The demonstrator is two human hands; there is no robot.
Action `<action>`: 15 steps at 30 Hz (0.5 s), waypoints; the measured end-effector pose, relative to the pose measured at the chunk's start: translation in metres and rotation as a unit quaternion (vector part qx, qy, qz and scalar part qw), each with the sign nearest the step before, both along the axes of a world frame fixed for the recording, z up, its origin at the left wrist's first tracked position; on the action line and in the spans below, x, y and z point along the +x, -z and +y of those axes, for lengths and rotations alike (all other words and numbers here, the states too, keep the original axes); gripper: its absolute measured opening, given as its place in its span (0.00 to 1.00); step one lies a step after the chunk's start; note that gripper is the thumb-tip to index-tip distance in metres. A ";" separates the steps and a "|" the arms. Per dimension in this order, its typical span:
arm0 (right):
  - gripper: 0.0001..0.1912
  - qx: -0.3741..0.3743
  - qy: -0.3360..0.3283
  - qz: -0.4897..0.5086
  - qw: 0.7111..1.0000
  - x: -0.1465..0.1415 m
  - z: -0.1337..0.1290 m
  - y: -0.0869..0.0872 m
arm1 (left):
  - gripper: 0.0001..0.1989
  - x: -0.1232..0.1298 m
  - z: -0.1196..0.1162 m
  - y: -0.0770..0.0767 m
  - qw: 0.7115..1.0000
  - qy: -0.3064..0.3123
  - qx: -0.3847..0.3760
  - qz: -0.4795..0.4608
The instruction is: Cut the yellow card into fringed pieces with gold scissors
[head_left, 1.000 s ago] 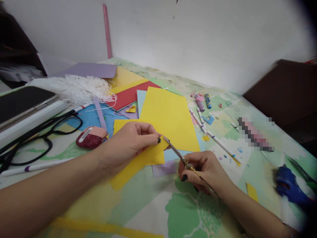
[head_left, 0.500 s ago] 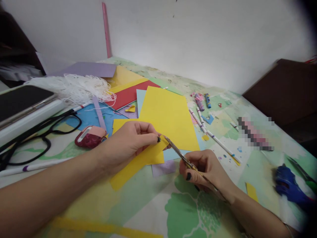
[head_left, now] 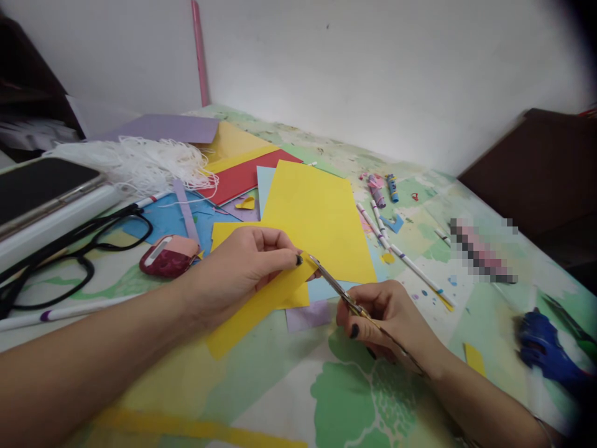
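Between thumb and fingers, my left hand (head_left: pixel 254 264) pinches a yellow paper strip (head_left: pixel 252 317) that slants down to the left. My right hand (head_left: pixel 385 317) is closed round the handles of metal scissors (head_left: pixel 342 292). The scissor blades reach up to the left, their tip at the end of the strip beside my left fingertips. Under and behind the hands lie a large yellow sheet (head_left: pixel 317 218), a smaller yellow piece and a purple paper scrap (head_left: pixel 308 315).
At the left are black glasses (head_left: pixel 84 261), a phone (head_left: pixel 41 186), a dark red case (head_left: pixel 168 255) and white string (head_left: pixel 140 165). Striped paper sticks (head_left: pixel 415 270), small rolls (head_left: pixel 377 190) and a blue glue gun (head_left: pixel 543 345) lie to the right.
The scissor blades look closer together at the strip than before. Both hands stay in nearly the same place, and the view has shifted slightly.
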State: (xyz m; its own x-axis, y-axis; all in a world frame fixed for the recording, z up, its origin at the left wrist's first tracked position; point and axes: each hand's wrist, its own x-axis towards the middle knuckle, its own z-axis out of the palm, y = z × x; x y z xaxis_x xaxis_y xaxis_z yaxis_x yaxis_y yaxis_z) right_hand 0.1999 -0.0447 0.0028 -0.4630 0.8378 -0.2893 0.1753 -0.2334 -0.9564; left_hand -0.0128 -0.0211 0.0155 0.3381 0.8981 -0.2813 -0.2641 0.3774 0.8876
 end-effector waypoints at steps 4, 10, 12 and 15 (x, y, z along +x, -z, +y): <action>0.13 0.000 -0.001 0.001 1.000 0.000 0.001 0.001 | 0.06 0.000 0.001 0.001 1.000 0.000 0.010 0.004; 0.12 0.005 -0.001 0.002 1.000 0.000 0.001 0.004 | 0.05 0.000 0.001 0.000 0.999 -0.008 0.028 0.039; 0.11 0.003 0.000 0.005 1.000 0.000 0.001 0.004 | 0.05 0.000 0.001 0.000 0.998 -0.009 0.031 0.048; 0.11 0.002 -0.001 0.009 1.000 0.001 0.001 0.004 | 0.05 0.000 0.001 0.000 0.998 -0.010 0.031 0.062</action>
State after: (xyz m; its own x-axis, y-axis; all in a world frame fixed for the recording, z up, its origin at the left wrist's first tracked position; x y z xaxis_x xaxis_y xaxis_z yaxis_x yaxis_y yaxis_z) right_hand 0.2006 -0.0437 -0.0012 -0.4693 0.8380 -0.2784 0.1593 -0.2298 -0.9601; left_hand -0.0132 -0.0197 0.0151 0.2857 0.9212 -0.2642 -0.1569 0.3169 0.9354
